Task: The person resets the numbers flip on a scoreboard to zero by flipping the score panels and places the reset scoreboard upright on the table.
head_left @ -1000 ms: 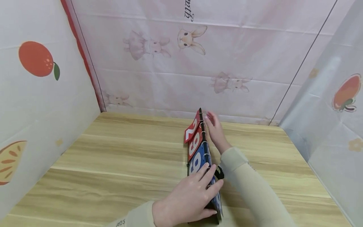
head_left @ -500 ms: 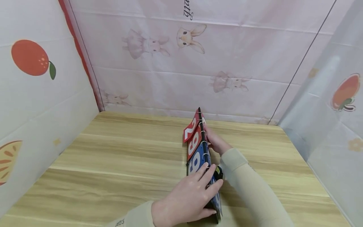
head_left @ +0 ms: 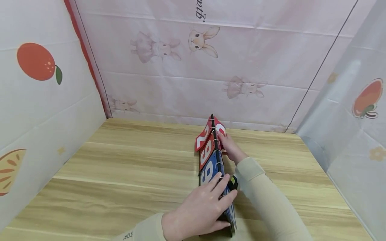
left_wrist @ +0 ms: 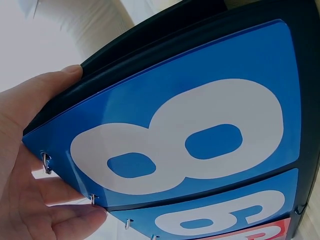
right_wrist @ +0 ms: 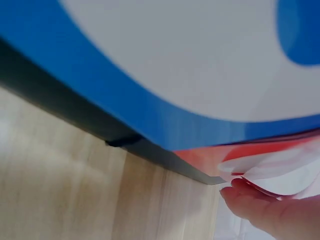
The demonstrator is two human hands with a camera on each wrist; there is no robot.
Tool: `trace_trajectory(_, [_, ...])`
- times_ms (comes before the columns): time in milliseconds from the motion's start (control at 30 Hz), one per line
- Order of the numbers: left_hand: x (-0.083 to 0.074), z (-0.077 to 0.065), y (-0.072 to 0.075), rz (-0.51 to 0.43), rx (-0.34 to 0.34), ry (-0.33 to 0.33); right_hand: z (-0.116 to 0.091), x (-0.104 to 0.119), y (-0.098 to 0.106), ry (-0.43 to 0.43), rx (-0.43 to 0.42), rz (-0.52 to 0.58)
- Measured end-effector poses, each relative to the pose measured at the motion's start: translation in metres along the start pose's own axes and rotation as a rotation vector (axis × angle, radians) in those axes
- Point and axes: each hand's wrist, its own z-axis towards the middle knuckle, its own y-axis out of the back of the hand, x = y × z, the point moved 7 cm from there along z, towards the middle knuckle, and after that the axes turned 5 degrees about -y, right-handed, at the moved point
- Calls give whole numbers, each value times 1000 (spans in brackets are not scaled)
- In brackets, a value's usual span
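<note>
A tent-shaped flip scoreboard point(head_left: 207, 154) with a black cover stands on the table, its red and blue number cards hung on metal rings along the top ridge. My left hand point(head_left: 200, 207) grips its near end, fingers over the ridge; in the left wrist view the thumb point(left_wrist: 70, 72) lies on the black side edge beside a blue card with an 8 point(left_wrist: 200, 102). At the far end, my right hand point(head_left: 230, 147) pinches a red number card point(head_left: 221, 126), tilted out from the right face. In the right wrist view its fingertips point(right_wrist: 235, 192) meet the bent red card's lower edge.
The scoreboard stands on a wood-grain table point(head_left: 120, 174). A black item with a yellow patch point(head_left: 233, 182) sits against the scoreboard's right side. Printed cloth walls point(head_left: 169, 90) enclose the table at the back, left and right.
My right hand, apart from the scoreboard a second ago, has come in to its right face and raised a red card outward, showing its white digit. My left hand has stayed in place.
</note>
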Motion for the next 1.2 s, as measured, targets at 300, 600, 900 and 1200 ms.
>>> trace_trajectory(300, [0,0,0,-24,33,0,-5,11,15,57,-118,116])
trace_trajectory(600, [2,0,-1,-50,52,11,-10,32,33,145,-285,382])
trace_trajectory(900, [2,0,0,-13,-3,-4,-20,61,24,222,-216,402])
trace_trajectory(1200, [1,0,1,24,-38,-14,-25,80,11,375,-228,61])
